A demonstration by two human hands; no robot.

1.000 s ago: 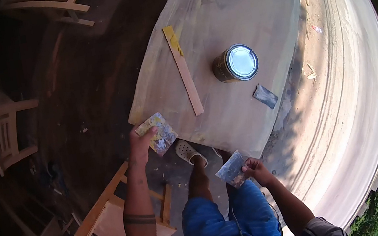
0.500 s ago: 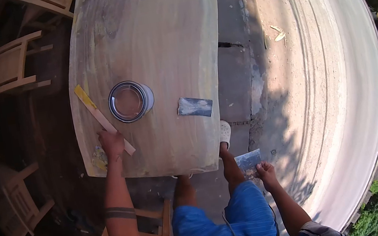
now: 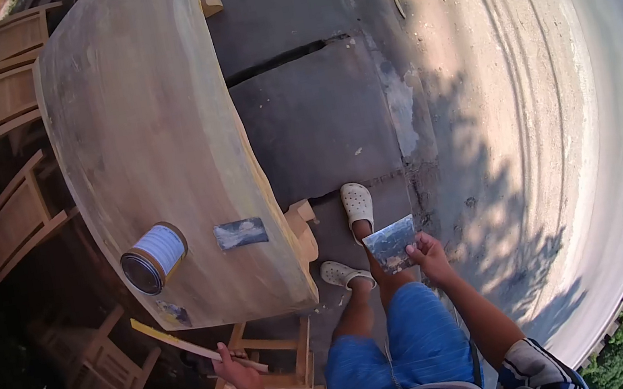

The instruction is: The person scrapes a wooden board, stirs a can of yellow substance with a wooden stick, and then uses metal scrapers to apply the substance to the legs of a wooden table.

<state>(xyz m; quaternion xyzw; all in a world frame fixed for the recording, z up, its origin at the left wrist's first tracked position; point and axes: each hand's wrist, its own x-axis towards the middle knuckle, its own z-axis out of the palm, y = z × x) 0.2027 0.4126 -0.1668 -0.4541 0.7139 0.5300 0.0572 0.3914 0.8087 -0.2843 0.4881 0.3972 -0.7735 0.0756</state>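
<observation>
- The big pale wooden tabletop [image 3: 147, 131] fills the upper left. Its surface is streaked and dull, and its near edge ends just in front of the person's knees.
- Grey pavement [image 3: 315, 112] runs along the right of the table, half in sun and half in tree shadow.
- Bare wooden chairs [image 3: 14, 221] stand crowded in the shade to the left of the table.
- The wooden strip [image 3: 185, 345] is long, thin and flat, with a yellow stain at its far end. It is held off the table, below its near edge, slanting up to the left over the dark ground.
- The left hand [image 3: 233, 367] is closed round the near end of that strip, fingers wrapped over it.
- A tin [image 3: 152, 258] stands on the tabletop near the near-left edge, its top glaring white in the sun.
- The right hand [image 3: 428, 253] is pinched shut on the right edge of a small card [image 3: 391, 245], thumb on top.
- That card is rectangular, grey-blue and smeared with darker blotches. It is held flat above the right leg, over the pavement and apart from the table.
- A second grey patch [image 3: 240, 233] lies flat on the tabletop just right of the tin.
- Two white clogs [image 3: 356, 204] are on the person's feet, beside the table's corner.
</observation>
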